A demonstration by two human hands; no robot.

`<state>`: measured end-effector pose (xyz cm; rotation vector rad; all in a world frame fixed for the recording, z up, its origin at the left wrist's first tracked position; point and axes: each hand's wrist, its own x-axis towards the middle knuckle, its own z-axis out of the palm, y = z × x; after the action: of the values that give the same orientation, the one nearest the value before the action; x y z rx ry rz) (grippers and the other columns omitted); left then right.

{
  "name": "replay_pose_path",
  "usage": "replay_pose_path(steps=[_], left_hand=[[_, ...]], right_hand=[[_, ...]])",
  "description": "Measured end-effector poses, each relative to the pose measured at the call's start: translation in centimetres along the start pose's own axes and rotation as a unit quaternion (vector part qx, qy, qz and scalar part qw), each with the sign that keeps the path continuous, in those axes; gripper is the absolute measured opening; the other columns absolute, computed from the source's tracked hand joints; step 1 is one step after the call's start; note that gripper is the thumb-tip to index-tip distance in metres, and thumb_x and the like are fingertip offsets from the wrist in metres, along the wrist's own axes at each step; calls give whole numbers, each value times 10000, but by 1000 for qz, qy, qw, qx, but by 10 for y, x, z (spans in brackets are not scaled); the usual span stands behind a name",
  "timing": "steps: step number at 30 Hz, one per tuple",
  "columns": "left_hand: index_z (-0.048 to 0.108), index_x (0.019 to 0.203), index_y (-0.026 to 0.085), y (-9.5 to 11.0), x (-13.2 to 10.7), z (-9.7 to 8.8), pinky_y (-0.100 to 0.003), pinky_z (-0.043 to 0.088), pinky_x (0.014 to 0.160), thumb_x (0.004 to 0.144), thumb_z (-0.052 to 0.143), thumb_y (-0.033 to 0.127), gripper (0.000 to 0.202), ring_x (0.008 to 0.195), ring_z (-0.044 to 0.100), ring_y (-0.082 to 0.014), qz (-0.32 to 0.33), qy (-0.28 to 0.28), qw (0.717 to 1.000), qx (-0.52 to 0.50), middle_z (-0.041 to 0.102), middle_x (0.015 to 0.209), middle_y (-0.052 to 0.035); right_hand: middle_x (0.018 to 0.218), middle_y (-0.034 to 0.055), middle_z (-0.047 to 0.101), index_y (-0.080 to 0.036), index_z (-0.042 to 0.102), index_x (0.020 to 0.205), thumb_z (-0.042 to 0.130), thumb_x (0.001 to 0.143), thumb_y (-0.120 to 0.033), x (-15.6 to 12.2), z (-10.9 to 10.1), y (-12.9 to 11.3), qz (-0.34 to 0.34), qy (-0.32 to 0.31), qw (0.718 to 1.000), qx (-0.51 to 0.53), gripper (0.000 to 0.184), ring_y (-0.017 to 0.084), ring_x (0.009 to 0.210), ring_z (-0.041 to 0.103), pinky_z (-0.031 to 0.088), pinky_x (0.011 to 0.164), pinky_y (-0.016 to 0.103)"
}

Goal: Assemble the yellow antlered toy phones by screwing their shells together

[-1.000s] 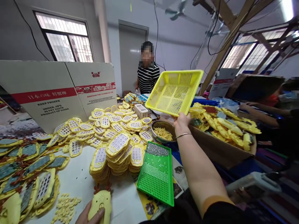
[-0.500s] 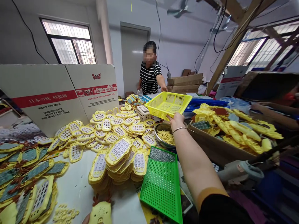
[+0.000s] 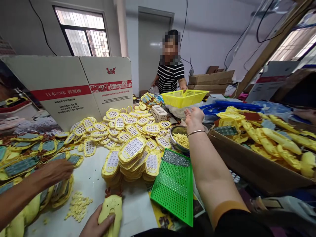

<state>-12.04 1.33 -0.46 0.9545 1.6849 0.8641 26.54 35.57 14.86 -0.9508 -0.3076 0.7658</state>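
My right hand [image 3: 195,117] is stretched out over the table, palm open, just below and short of a yellow mesh basket [image 3: 184,97]. A person in a striped shirt [image 3: 170,75] across the table holds the basket's far rim with one hand [image 3: 183,88]. A metal bowl of small yellow pieces [image 3: 179,139] sits under my right wrist. At the bottom edge my left hand [image 3: 95,227] grips a yellow chick-shaped toy shell [image 3: 111,210] lying on the white tabletop.
Piles of yellow keypad shells [image 3: 130,149] cover the middle of the table. A green mesh tray [image 3: 174,187] lies by my right forearm. Another person's arm [image 3: 32,187] reaches in from the left. A cardboard box of yellow parts [image 3: 256,164] stands on the right, a folded carton [image 3: 74,89] behind.
The yellow basket went from my right hand, held up and tilted, across the table to the person in the striped shirt; my hand let go. Another person's arm came in from the left.
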Motion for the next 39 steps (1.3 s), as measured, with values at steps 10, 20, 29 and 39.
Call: replay_pose_path(steps=[10, 20, 29, 39], left_hand=[[611, 1158, 105, 8, -13, 7, -342, 519, 820, 611, 803, 567, 741, 925, 675, -276, -36, -55, 987, -150, 719, 1091, -153], [663, 1033, 165, 18, -41, 17, -346, 521, 869, 594, 895, 380, 542, 914, 698, -233, -16, -135, 900, -414, 747, 969, -65], [700, 1028, 162, 10, -59, 34, -309, 491, 902, 589, 901, 372, 526, 968, 682, -216, 42, -112, 908, -402, 748, 1017, -70], [735, 935, 143, 16, -59, 36, -285, 485, 834, 561, 915, 333, 457, 853, 667, -184, 56, -97, 924, -365, 751, 912, -63]], right_hand=[[1071, 23, 597, -208, 471, 1175, 355, 839, -175, -171, -7, -3, -90, -187, 978, 24, 357, 94, 885, 682, 555, 697, 231], [1024, 41, 646, -250, 576, 1123, 625, 865, -308, -345, -137, 30, -97, -502, 842, -173, 269, 154, 859, 643, 566, 766, 324], [953, 67, 680, -173, 628, 1010, 628, 791, -641, -364, -212, 79, 203, -617, 716, -256, 517, 211, 901, 617, 510, 838, 358], [905, 47, 704, -187, 688, 988, 714, 743, -603, -360, -215, 87, 281, -588, 744, -149, 483, 190, 853, 623, 507, 807, 323]])
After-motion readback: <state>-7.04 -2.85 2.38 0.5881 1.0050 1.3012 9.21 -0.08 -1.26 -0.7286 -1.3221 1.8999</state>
